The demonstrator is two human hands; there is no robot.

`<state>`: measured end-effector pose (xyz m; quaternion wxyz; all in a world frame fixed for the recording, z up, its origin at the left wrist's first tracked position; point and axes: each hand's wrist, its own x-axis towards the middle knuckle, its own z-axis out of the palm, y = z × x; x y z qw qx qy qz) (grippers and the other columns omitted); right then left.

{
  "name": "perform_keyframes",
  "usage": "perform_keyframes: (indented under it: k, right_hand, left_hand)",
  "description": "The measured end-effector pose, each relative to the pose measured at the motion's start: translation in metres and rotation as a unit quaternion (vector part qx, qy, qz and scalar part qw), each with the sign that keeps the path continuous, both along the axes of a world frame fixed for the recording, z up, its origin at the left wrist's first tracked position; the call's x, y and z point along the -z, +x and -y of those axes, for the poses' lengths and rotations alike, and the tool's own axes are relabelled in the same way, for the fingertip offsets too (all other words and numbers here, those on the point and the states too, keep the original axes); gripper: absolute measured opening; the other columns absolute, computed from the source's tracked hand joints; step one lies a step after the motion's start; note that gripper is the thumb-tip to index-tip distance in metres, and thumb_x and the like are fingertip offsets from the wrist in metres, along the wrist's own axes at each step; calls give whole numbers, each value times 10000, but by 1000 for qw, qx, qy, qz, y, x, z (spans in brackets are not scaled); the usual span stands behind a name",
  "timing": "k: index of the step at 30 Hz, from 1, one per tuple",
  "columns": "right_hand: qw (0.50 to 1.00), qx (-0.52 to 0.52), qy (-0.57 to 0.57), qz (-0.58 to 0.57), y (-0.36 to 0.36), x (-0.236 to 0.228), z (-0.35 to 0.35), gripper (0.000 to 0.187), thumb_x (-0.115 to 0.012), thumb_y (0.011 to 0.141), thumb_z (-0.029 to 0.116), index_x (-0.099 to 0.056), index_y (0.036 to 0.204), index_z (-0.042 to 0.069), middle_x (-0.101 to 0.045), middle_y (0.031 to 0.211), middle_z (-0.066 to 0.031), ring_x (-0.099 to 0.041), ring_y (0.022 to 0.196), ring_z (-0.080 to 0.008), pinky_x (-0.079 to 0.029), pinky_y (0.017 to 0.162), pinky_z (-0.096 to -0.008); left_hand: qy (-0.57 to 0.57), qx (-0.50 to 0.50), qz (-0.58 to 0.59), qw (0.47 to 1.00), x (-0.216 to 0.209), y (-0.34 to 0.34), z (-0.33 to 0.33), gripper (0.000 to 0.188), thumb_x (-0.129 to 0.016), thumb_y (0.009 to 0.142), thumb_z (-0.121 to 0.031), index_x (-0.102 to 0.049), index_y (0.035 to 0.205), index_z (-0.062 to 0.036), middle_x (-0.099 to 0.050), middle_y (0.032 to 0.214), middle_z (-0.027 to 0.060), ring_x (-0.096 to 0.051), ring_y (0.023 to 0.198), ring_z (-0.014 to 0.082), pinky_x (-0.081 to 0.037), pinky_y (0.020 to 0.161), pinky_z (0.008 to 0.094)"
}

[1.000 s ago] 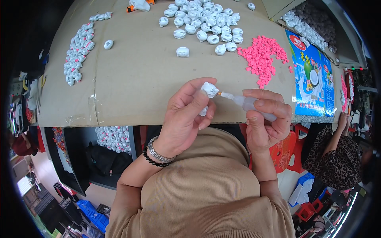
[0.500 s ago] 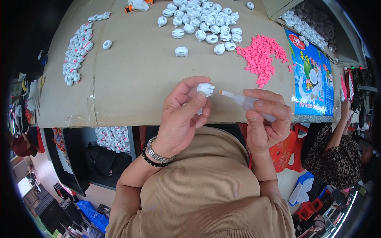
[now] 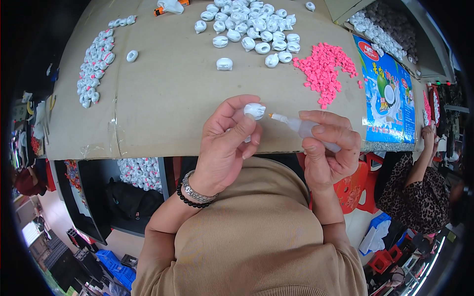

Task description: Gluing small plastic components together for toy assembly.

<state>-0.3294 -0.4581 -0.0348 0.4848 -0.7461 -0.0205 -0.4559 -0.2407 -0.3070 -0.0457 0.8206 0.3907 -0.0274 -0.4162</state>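
Note:
My left hand (image 3: 228, 130) is closed, pinching a small white rounded piece (image 3: 254, 110) between thumb and fingers. Another white piece shows partly lower in the same hand. In my right hand (image 3: 332, 145) is a translucent squeeze bottle (image 3: 307, 129), gripped with the fingers wrapped round it. Its thin orange-tipped nozzle points left at the white piece, with a small gap between them. Past my hands lies a heap of similar white pieces (image 3: 247, 24). Small pink pieces (image 3: 323, 69) are spread to the right of that heap.
At the left, white pieces with pink bits (image 3: 96, 66) form a long cluster. Single white pieces (image 3: 224, 64) lie apart. A blue printed sheet (image 3: 387, 93) covers the table's right side. Below the table, an open drawer (image 3: 94, 197) holds more pieces and a black bag. Another person (image 3: 417, 192) sits at right.
The bottle's nozzle has shifted slightly left, closer to the white piece. My left hand keeps nearly the same place and grip.

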Motion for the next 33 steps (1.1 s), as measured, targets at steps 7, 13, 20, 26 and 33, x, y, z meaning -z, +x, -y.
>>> perform_keyframes:
  k: [7, 13, 20, 26, 33]
  right_hand:
    - [1000, -6, 13, -24, -4, 2, 2, 226, -724, 792, 43, -563, 945, -1, -658, 926, -177, -640, 810, -222, -523, 672, -298]
    - [958, -33, 283, -25, 1, -1, 17, 334, -671, 758, -77, -469, 999, 36, -598, 1042, -190, -578, 709, -141, -478, 510, -221]
    - [936, 45, 310, -158, 13, -6, 63, 377, -696, 727, -59, -507, 1046, 13, -576, 972, -106, -612, 708, -153, -503, 583, -271]
    - [932, 111, 81, -335, 22, 0, 84, 294, -710, 711, -59, -589, 970, 10, -569, 871, -51, -600, 756, -151, -486, 637, -288]
    - [870, 161, -291, -365, 34, 6, 79, 137, -733, 687, 73, -659, 796, 38, -557, 848, -92, -561, 849, -293, -465, 653, -428]
  left_hand:
    - [-2, -9, 0, 1000, 0, 0, -2, 297, -562, 942, -126, -512, 1221, -41, -609, 1088, 53, -511, 693, 83, -331, 452, 184]
    - [0, -20, -31, 999, -4, 4, -3, 279, -564, 940, -112, -532, 1205, -30, -603, 957, -5, -502, 663, 68, -323, 462, 196]
    - [-1, -2, -10, 1000, 4, 3, -7, 317, -558, 948, -180, -516, 1223, -28, -609, 1074, 65, -530, 690, 87, -346, 440, 176]
    - [7, 2, -21, 1000, 2, 2, -6, 340, -565, 944, -193, -516, 1229, -15, -611, 1063, 59, -531, 686, 82, -348, 435, 175]
    - [18, -3, -21, 1000, -1, 0, -7, 323, -564, 948, -193, -542, 1209, -6, -606, 990, 26, -524, 672, 71, -344, 448, 184]
